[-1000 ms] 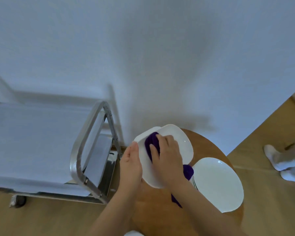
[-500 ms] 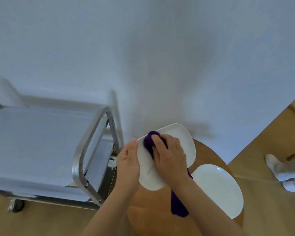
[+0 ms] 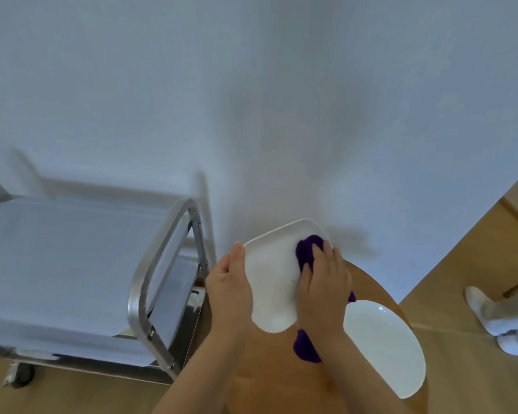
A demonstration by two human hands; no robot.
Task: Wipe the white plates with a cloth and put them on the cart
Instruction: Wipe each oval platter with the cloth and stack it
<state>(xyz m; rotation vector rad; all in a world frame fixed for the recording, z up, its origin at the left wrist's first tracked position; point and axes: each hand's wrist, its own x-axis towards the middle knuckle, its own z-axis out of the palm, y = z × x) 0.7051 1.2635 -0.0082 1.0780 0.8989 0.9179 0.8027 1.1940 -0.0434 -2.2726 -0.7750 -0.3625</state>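
Note:
My left hand [image 3: 229, 291] grips the left edge of a white plate [image 3: 271, 273] and holds it tilted above the round wooden table [image 3: 269, 369]. My right hand [image 3: 323, 291] presses a purple cloth [image 3: 308, 252] against the plate's upper right part; the cloth's loose end hangs below my wrist. A second white plate [image 3: 383, 345] lies on the table to the right. The metal cart [image 3: 159, 264], its top shelf covered in white, stands to the left.
A white wall rises right behind the table and cart. The cart's steel handle frame sits close to my left hand. At the right edge, another person's feet in white socks [image 3: 497, 318] stand on the wooden floor.
My right hand has slid the purple cloth from the plate's left part across to its upper right. The held plate has shifted a little while my left hand keeps its grip.

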